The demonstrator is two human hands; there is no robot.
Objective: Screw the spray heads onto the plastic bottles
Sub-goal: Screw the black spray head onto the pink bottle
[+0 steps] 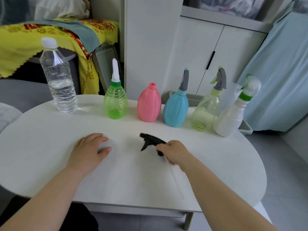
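black spray head (150, 141) in R hand (173, 151), pink bottle (148, 104) uncapped behind

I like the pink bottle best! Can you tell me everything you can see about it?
The pink bottle is smooth, solid-coloured plastic, so its inside is hidden. It is plump and egg-shaped, with faint grooves down its body and a short threaded neck. The neck is open: no spray head or cap on it. It stands upright on the white table, in the row between the green bottle and the blue bottle. Neither hand touches it.
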